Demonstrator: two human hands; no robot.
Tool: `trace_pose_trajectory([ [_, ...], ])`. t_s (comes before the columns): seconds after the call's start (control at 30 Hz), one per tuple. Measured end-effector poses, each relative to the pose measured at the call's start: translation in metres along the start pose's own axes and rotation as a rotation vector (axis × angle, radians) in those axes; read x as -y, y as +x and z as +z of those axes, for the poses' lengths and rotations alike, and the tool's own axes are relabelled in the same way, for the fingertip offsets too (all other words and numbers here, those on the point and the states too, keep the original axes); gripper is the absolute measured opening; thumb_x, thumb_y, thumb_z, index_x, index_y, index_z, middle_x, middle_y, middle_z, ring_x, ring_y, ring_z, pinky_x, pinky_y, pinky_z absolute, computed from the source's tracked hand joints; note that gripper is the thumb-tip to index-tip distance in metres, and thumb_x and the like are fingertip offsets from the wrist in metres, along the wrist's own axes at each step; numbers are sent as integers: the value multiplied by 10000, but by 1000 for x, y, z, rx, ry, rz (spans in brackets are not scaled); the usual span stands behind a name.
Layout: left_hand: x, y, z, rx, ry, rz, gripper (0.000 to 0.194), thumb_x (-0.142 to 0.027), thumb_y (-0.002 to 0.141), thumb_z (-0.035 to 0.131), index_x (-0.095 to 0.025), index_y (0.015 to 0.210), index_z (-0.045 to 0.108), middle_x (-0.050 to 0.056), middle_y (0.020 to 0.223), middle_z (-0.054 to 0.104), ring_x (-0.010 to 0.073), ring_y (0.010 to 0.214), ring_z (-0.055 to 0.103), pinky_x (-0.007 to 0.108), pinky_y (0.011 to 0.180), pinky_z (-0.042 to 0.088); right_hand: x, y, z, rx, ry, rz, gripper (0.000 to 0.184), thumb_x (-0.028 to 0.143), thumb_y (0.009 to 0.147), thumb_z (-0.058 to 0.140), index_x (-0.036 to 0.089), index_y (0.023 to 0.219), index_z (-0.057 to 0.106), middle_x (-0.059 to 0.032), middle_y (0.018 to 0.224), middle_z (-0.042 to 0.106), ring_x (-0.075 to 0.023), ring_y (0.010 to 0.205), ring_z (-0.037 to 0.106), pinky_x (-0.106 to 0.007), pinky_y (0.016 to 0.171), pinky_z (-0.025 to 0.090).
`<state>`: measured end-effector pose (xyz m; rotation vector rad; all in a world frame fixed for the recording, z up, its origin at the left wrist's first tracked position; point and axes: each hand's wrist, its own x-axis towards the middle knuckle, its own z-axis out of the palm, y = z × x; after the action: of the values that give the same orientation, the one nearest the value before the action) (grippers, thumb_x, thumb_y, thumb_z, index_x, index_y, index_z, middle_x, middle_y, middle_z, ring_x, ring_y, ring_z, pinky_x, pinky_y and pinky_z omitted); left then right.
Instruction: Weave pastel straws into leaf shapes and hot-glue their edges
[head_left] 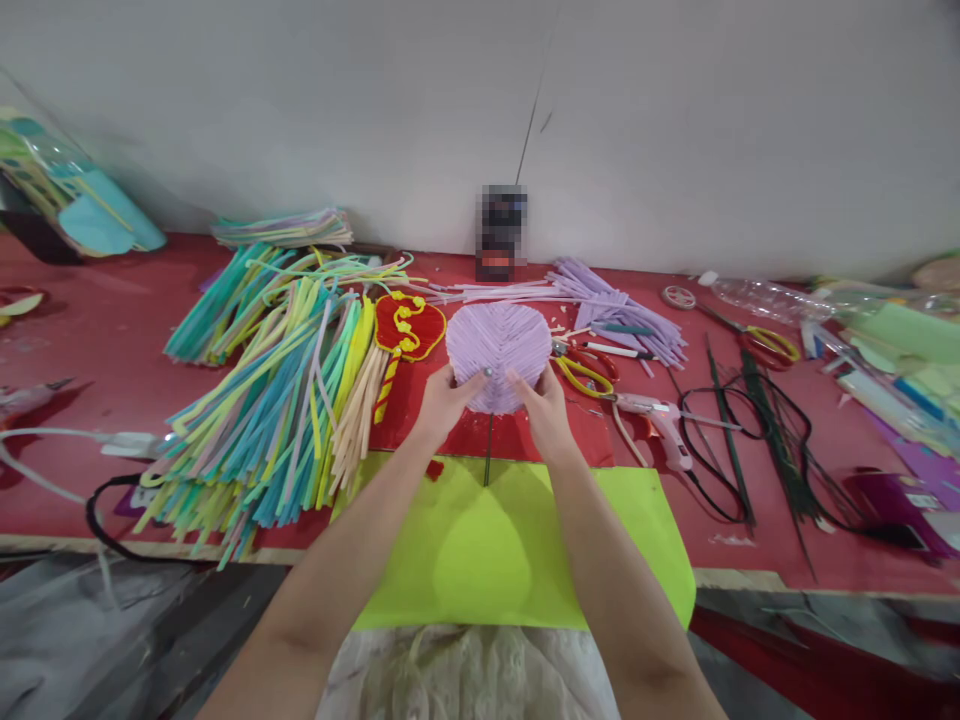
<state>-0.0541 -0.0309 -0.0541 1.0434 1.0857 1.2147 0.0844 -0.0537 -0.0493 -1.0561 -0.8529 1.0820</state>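
L hand [448,402] and R hand [546,405] both grasp the lilac fan [499,340] by its near edge, one each side of the wire [488,450], prob to keep it steady w/o bending, fan being just beyond the green sheet [480,560], btwn stems [292,400] and glue gun [670,425], both seemingly placed for reach

Table [97,340]: red top, pale strip along near edge. Left of centre, large pile of multicoloured stems [277,400], reaching the near edge. Beside it, red piece with yellow trim [426,328]. Lilac stems [637,322] heaped toward far edge, right of centre. Pale glue gun [652,408] roughly midway between near and far edges. Dark green wires [776,440] farther right. Clear bottle [772,298], lying near far edge. Yellow-green sheet [480,560] overhangs middle of near edge.
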Motion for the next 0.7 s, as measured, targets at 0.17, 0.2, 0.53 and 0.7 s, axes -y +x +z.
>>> trace_pose_trajectory([
  [0.17,-5,-4,1,3,112,57,313,-390,614,772,-136,770,676,2,685,648,150,658,572,268,651,462,-1,-3,1,-41,-17,-42,464,345,640,769,226,1067,629,-38,1114,691,-192,1054,620,-362,973,471],
  [0.2,-5,-4,1,7,107,61,312,-392,620,766,-137,775,676,4,701,652,149,665,572,267,654,462,0,-3,0,-39,-12,-45,439,338,648,764,226,1051,635,-36,1103,695,-190,1049,621,-357,970,470],
  [0.53,-5,-4,0,31,96,66,315,-397,627,738,-124,764,666,8,714,651,131,647,555,264,661,459,1,-2,0,-49,-37,-16,390,383,635,756,201,960,640,-46,1017,708,-200,975,630,-357,904,495],
  [0.7,-9,-7,1,-62,97,74,341,-410,603,750,-124,771,671,12,708,647,133,655,555,254,646,452,4,1,-6,-181,-175,-251,338,383,742,678,215,1022,590,-38,1021,650,-157,941,612,-320,872,487],
])
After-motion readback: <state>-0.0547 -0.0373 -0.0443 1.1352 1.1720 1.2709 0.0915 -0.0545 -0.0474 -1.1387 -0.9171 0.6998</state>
